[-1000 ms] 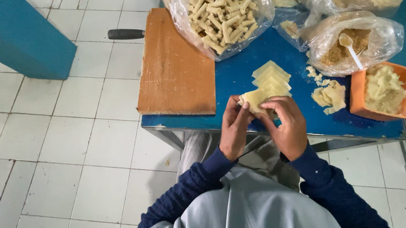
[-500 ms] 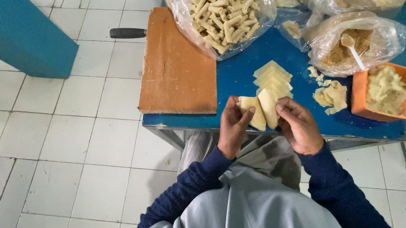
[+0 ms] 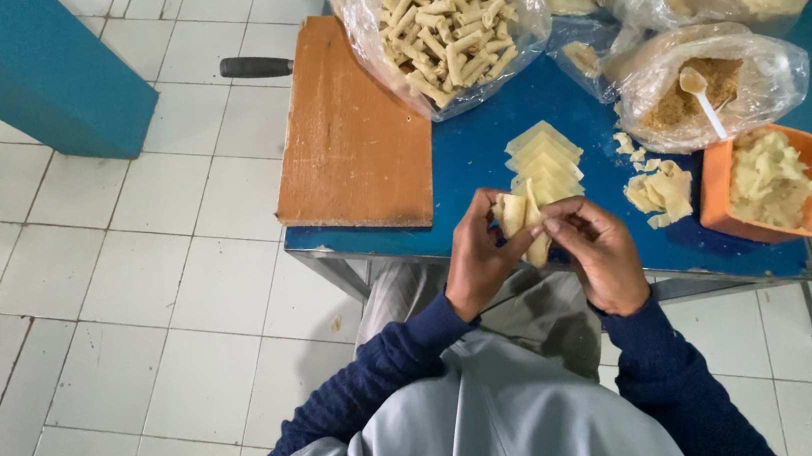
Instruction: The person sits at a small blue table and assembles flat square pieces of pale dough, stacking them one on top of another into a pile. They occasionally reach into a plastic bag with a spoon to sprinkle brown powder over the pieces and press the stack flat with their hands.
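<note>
Both my hands meet over the front edge of a blue table [image 3: 480, 165]. My left hand [image 3: 477, 256] and my right hand [image 3: 597, 250] together pinch a pale yellow dough sheet [image 3: 518, 218], which is folded and partly rolled between the fingers. Just beyond the hands lies a fanned stack of flat dough sheets [image 3: 544, 161]. To the right of my right hand lie torn dough scraps [image 3: 659, 191] and an orange tub [image 3: 766, 185] full of pale filling.
A wooden board [image 3: 350, 128] covers the table's left part, with a black handle [image 3: 255, 67] behind it. A clear bag of rolled snacks [image 3: 444, 13] stands at the back. Another bag holds brown crumbs and a white spoon [image 3: 704, 101]. White tiled floor spreads left, beside a teal cabinet [image 3: 27, 67].
The flat sheet held between my hands has been folded over and rolled into a narrower shape. My hands have drawn closer together near the table edge.
</note>
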### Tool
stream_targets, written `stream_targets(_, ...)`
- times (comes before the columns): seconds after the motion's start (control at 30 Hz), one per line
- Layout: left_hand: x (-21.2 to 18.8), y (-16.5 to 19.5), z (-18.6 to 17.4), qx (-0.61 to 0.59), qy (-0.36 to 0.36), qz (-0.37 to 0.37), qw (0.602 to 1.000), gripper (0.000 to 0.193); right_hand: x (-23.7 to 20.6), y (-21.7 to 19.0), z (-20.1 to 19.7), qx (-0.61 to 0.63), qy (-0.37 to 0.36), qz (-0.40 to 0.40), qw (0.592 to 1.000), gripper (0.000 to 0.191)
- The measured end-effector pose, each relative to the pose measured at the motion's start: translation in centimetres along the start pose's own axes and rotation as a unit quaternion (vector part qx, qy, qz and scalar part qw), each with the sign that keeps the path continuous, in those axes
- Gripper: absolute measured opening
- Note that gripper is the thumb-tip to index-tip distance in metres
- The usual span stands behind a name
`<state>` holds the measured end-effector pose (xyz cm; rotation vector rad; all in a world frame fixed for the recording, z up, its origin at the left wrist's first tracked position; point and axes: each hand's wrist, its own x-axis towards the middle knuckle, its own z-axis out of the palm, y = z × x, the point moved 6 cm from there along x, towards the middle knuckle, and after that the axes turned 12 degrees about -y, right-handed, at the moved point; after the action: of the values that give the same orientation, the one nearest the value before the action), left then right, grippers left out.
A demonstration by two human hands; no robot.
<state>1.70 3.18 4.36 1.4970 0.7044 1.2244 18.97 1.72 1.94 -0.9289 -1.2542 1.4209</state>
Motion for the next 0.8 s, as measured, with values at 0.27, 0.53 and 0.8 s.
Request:
stream_targets(0.27,-0.6,-3.1,-0.1,-0.069,-0.003,-0.056,0.996,0.025,-0.4,0.3,-0.1,0.045,0.010,0.025,0.999,0.011)
stream_targets(0.53,-0.8,-4.7,-1.7,-0.281,0.011,-0.019,0.959,0.023,-0.4,2.8,-3.4,0.290,0.025,0.010,0.957,0.009)
stream_targets(0.8,1.9,-0.4,-10.4,-0.019,0.129,0.014,0.991,0.034,-0.8,-4.5,-2.3,-0.379,0.124,-0.143,0.906,0.008)
